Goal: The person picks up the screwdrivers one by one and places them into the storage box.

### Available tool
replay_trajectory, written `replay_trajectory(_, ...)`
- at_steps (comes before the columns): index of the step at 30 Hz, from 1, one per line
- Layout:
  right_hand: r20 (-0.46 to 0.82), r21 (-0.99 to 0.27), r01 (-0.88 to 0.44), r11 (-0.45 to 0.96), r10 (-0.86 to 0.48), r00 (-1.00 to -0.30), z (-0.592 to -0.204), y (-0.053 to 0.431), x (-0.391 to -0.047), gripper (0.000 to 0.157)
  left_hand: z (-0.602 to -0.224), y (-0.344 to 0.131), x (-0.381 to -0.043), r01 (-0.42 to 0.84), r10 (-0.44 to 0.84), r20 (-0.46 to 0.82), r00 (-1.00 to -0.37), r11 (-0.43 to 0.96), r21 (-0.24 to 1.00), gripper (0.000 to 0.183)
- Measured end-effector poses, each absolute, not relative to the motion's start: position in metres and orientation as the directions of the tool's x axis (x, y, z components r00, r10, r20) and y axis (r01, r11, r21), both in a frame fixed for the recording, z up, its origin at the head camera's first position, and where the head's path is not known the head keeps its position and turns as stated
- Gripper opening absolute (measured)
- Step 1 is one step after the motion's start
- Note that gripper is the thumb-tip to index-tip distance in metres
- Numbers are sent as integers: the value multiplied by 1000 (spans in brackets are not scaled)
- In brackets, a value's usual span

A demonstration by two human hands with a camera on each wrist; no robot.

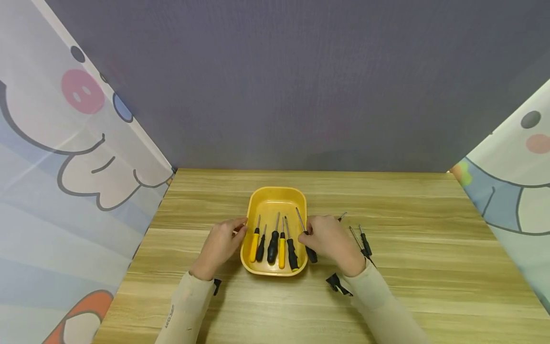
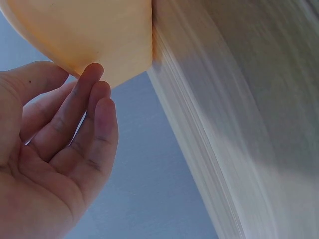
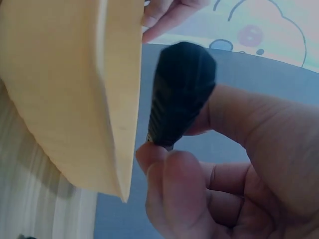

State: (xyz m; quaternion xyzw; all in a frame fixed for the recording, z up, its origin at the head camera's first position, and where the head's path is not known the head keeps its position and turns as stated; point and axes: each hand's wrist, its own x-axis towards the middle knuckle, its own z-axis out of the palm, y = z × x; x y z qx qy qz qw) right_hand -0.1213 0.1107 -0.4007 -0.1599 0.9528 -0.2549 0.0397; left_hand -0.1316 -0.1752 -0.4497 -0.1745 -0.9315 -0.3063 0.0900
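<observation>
A yellow tray (image 1: pixel 275 274) holds several screwdrivers lying side by side, with black or yellow handles. At its left rim my left hand (image 1: pixel 221 243) pinches the edge between thumb and fingers; in the left wrist view the fingertips (image 2: pixel 92 72) meet the tray's wall (image 2: pixel 114 40). My right hand (image 1: pixel 331 239) pinches a black-handled screwdriver (image 1: pixel 311 254) over the right rim. Its shaft slants up and left over the tray's inside. In the right wrist view the thick black handle (image 3: pixel 183 89) points toward the camera, beside the tray's side.
Right of my right hand, screwdrivers (image 1: pixel 365 241) lie on the wooden table (image 1: pixel 429 267), and another shaft tip (image 1: pixel 343 216) shows just past the hand. A dark grey panel (image 1: pixel 301 95) rises behind the table. Cartoon-printed sheets (image 1: pixel 86 167) hang at both sides.
</observation>
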Motion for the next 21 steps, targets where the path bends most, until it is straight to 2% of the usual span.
replay_trajectory(7, 20, -519, -287, 805, -324, -946, -406, 99, -123, 36, -449, -175, -132, 364, 264, 254, -930, 747, 557, 27)
replay_trajectory(14, -12, -521, -235, 821, -282, -959, -411, 89, -126, 34, -449, -176, -132, 363, 266, 250, -931, 743, 562, 28)
replay_trajectory(21, -14, -512, -255, 820, -305, -952, -412, 84, -126, 39, -449, -176, -132, 368, 268, 255, -929, 740, 563, 28)
